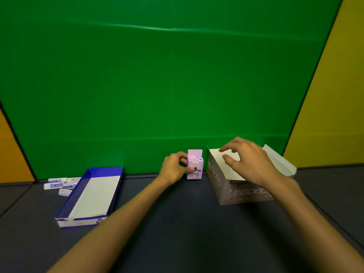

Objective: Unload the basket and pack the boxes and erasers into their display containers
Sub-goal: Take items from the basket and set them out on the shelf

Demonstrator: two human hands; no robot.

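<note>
Left hand (175, 167) around upright purple box (195, 164) — right hand (246, 158) over carton (242, 192)

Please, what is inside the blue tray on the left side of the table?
The blue tray shows only its white inner floor; no item lies in it. The erasers lie on the table beside its far left wall, outside. That wall covers part of them.

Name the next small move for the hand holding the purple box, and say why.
Probably carry the small purple box right, into the open display carton. The left hand already grips it upright on the table, and the right hand rests at the carton's opening.
</note>
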